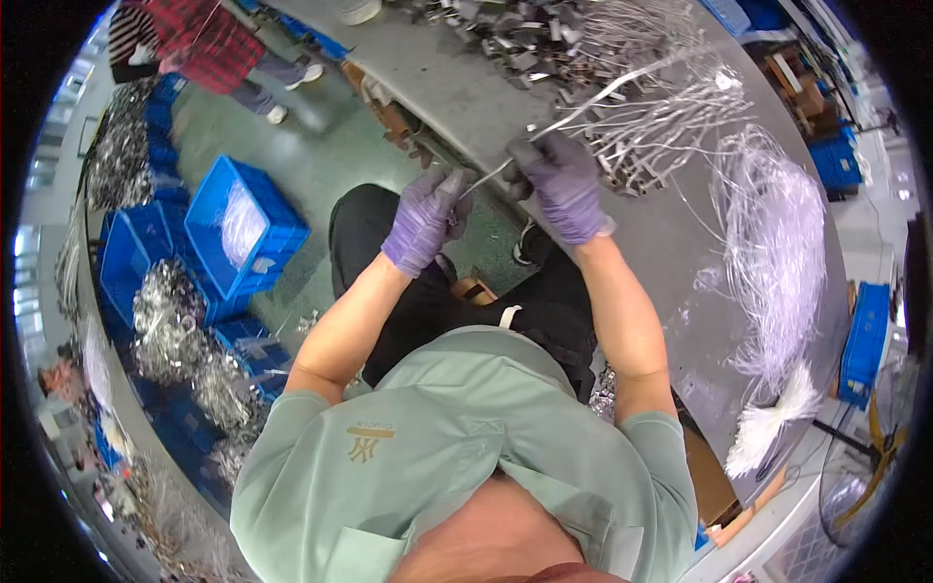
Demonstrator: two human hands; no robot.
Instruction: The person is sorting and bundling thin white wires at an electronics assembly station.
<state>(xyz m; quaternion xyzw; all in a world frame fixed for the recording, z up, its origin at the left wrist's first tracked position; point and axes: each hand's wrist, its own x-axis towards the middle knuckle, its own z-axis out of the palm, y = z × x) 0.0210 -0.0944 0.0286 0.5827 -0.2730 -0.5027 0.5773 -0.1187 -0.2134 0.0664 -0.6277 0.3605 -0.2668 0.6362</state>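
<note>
Both my hands wear purple gloves. My left hand (426,220) is closed on the near end of a thin white strip (593,102), below the edge of the grey table (671,243). My right hand (562,185) grips the same strip a little farther along, at the table's edge. The strip runs up and to the right over the table, past a heap of small metal parts (544,44). A bundle of similar white strips (671,121) lies just right of my right hand.
A large loose pile of white strips (777,253) lies on the table's right side, with a white bunch (773,423) near its end. Blue crates (243,228) of metal parts stand on the floor at left. Another person (209,44) stands at top left.
</note>
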